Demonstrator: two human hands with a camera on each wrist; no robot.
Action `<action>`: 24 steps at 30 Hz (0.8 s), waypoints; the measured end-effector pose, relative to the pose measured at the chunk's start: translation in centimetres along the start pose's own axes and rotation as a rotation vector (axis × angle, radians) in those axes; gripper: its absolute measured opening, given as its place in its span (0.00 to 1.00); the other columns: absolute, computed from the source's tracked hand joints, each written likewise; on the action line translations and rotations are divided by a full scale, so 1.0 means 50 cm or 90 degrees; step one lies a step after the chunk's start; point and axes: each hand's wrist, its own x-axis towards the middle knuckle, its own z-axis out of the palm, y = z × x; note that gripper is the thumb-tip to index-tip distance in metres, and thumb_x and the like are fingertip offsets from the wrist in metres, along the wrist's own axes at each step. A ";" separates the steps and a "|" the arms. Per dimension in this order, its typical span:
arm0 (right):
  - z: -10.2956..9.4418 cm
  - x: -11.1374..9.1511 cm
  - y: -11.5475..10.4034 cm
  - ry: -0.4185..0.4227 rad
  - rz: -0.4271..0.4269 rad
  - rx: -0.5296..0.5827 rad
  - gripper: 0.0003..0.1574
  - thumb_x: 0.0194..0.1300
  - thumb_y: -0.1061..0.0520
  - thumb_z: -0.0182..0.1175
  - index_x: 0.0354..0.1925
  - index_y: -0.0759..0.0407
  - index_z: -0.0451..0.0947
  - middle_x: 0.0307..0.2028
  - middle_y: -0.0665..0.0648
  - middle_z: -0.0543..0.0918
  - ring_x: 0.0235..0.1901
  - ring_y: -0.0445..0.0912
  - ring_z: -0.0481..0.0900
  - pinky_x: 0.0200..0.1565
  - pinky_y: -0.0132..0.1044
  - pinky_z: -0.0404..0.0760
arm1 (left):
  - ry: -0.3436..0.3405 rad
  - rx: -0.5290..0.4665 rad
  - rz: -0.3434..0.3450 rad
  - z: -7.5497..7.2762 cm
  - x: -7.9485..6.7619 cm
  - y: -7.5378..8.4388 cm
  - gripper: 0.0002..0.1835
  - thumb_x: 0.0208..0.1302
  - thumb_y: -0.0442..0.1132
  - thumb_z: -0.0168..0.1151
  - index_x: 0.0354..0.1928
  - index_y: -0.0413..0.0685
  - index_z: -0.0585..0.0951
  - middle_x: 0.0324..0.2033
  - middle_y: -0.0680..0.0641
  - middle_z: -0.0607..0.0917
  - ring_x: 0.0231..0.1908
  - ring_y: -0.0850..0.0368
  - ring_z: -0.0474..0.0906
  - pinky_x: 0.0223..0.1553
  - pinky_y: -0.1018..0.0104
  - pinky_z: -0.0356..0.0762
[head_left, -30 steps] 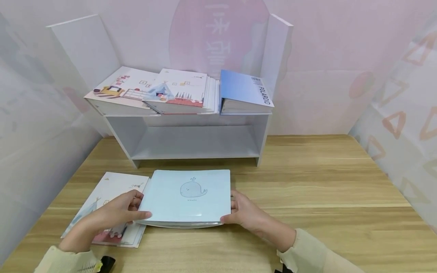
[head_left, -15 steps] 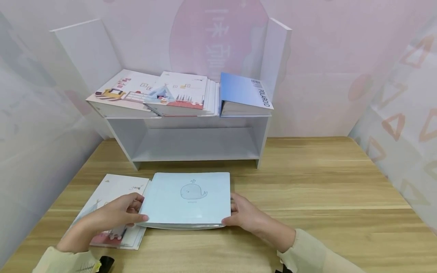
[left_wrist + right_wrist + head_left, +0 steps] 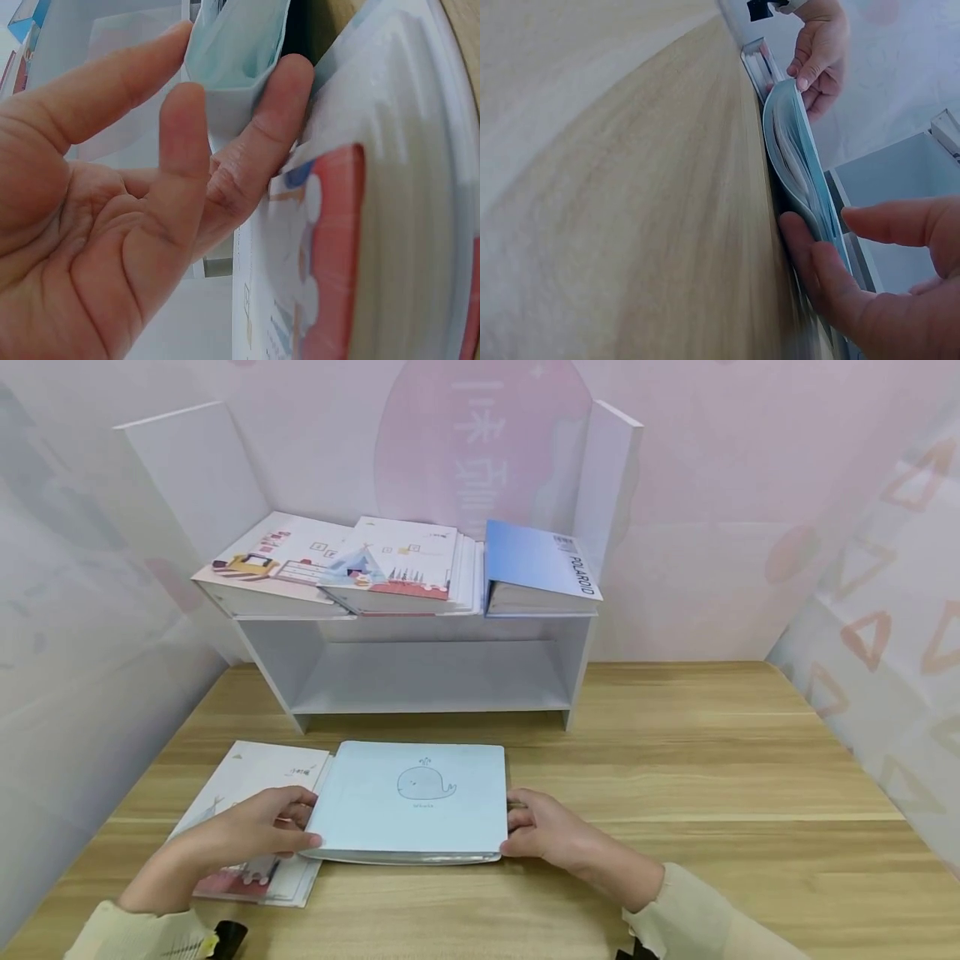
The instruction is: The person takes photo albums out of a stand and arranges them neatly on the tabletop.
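Note:
A pale blue album (image 3: 390, 810) with a whale drawing lies flat near the table's front, its pages (image 3: 789, 142) showing at the edge in the right wrist view. My left hand (image 3: 258, 827) pinches its left end, thumb on the cover and fingers lower down. At the right end, my right hand (image 3: 551, 835) has loosely extended fingers (image 3: 832, 274) against the lower edge, while its thumb stands slightly off the cover. Beneath my left hand lies a white album (image 3: 281, 760) with a tent picture and red border, partly hidden by that hand.
A white shelf unit (image 3: 435, 677) stands behind on the wooden table (image 3: 712, 793). Its upper level bears a white album with a yellow vehicle (image 3: 251, 564), another with a tent (image 3: 401, 560) and a blue POLAROID album (image 3: 536, 556). Printed cloth walls surround the table.
The whale album's cover has settled slightly lower and flatter. My right hand has moved a little rightward, its thumb sliding back to the edge, and my left thumb has shifted slightly left.

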 end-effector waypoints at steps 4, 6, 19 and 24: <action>-0.007 -0.003 0.003 -0.024 0.000 0.003 0.49 0.61 0.73 0.59 0.71 0.82 0.44 0.44 0.67 0.84 0.38 0.45 0.84 0.45 0.32 0.80 | -0.004 -0.019 0.005 0.000 -0.001 0.002 0.37 0.68 0.43 0.64 0.64 0.18 0.61 0.49 0.36 0.80 0.42 0.49 0.81 0.43 0.58 0.84; -0.011 -0.004 0.005 -0.035 -0.005 0.011 0.47 0.62 0.73 0.58 0.71 0.81 0.45 0.44 0.68 0.84 0.38 0.48 0.86 0.45 0.33 0.81 | -0.004 -0.026 0.007 0.000 -0.002 0.004 0.37 0.69 0.43 0.62 0.64 0.17 0.61 0.47 0.38 0.80 0.41 0.50 0.81 0.43 0.59 0.84; -0.028 -0.020 -0.001 -0.049 0.008 0.005 0.49 0.63 0.68 0.63 0.73 0.75 0.48 0.43 0.64 0.84 0.39 0.49 0.87 0.46 0.31 0.79 | 0.023 0.018 0.038 -0.004 -0.014 0.018 0.33 0.72 0.42 0.58 0.66 0.22 0.63 0.39 0.44 0.86 0.35 0.53 0.83 0.43 0.58 0.85; -0.038 -0.020 -0.004 -0.056 0.005 -0.015 0.47 0.64 0.67 0.63 0.72 0.74 0.50 0.44 0.66 0.85 0.40 0.47 0.86 0.45 0.32 0.79 | 0.056 0.066 0.039 -0.005 -0.015 0.024 0.31 0.72 0.44 0.58 0.66 0.25 0.65 0.35 0.47 0.87 0.34 0.56 0.84 0.42 0.59 0.84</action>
